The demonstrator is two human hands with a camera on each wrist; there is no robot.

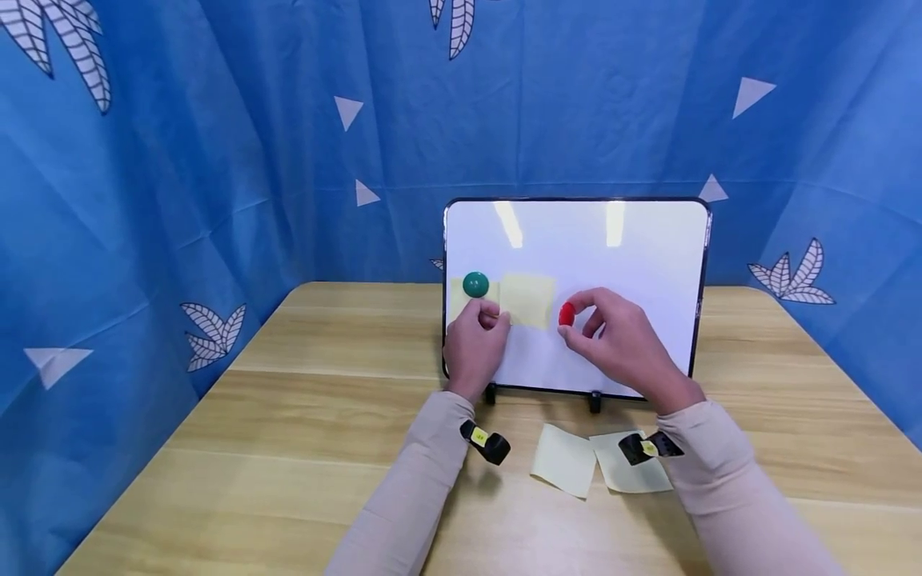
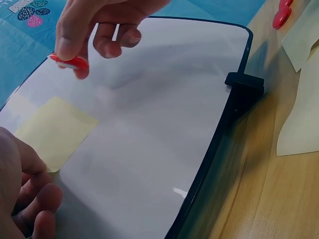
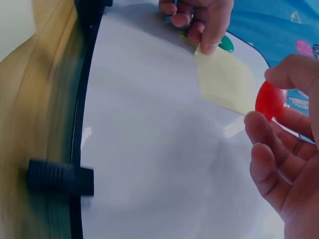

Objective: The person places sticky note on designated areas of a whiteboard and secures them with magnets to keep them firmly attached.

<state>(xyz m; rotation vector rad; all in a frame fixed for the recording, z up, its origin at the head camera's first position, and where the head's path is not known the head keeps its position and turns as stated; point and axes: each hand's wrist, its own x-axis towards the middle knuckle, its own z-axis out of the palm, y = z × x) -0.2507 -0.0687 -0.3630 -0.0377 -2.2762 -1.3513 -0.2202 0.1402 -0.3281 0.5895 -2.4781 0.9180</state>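
A whiteboard [image 1: 627, 240] with a black frame stands tilted on the table. Against its left part lies a yellow sticky note [image 1: 529, 300], whose lower left corner my left hand [image 1: 475, 344] pinches between thumb and fingers. Just left of it another sticky note [image 1: 458, 296] sits under a round green magnet [image 1: 475, 285], partly covered by that hand. My right hand [image 1: 623, 336] holds a round red magnet [image 3: 270, 101] by its edges, between thumb and fingertips. This magnet is a little to the right of the held note, apart from it.
On the table in front of the board lie two loose sticky notes [image 1: 565, 462], the right one partly under the right wrist camera. Beside them, red magnets [image 2: 282, 18] show in the left wrist view. Black feet [image 1: 595, 402] prop the board's lower edge; a blue curtain [image 1: 576, 96] hangs behind.
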